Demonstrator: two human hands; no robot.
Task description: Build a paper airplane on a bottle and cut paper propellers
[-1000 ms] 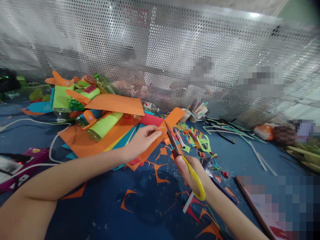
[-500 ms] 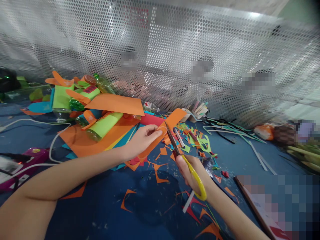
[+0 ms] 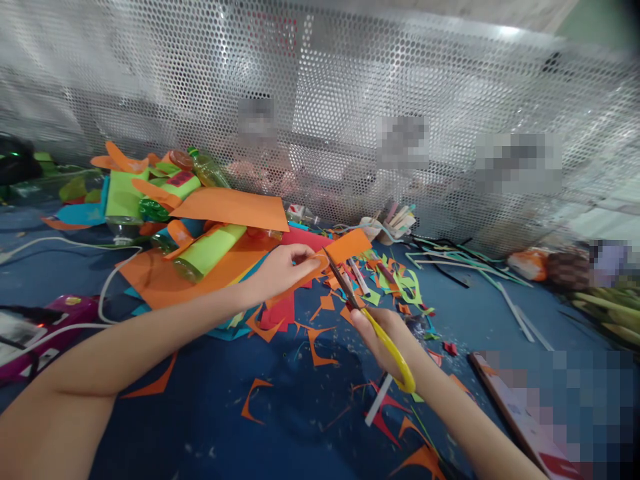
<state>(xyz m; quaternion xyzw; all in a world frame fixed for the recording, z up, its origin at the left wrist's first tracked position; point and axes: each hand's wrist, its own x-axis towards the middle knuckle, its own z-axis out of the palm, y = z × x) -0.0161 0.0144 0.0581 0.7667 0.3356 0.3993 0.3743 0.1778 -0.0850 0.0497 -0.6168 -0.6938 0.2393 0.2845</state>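
Note:
Between the thumb and fingers of my left hand (image 3: 281, 272) is a strip of orange paper (image 3: 351, 246), its free end reaching out to the right. A curved drawn line shows on the paper near my fingertips. My right hand (image 3: 383, 333) grips a pair of yellow-handled scissors (image 3: 395, 353), whose dark blades point up and left with the tips at the paper's edge, close to my left fingertips. Below my hands lie curved orange paper scraps (image 3: 320, 347) and a red paper piece (image 3: 281, 308).
Plastic bottles wrapped in coloured paper (image 3: 213, 250) and an orange sheet (image 3: 235, 208) pile up at the left. A cup of sticks (image 3: 397, 227) stands before the perforated metal screen (image 3: 340, 87). A tablet-like device (image 3: 520, 413) lies at right; a white cable (image 3: 103, 287) runs left.
My left hand has shifted slightly left and turned the orange paper, so its free end now lies lower and flatter. The scissors have moved slightly with it, staying at the paper.

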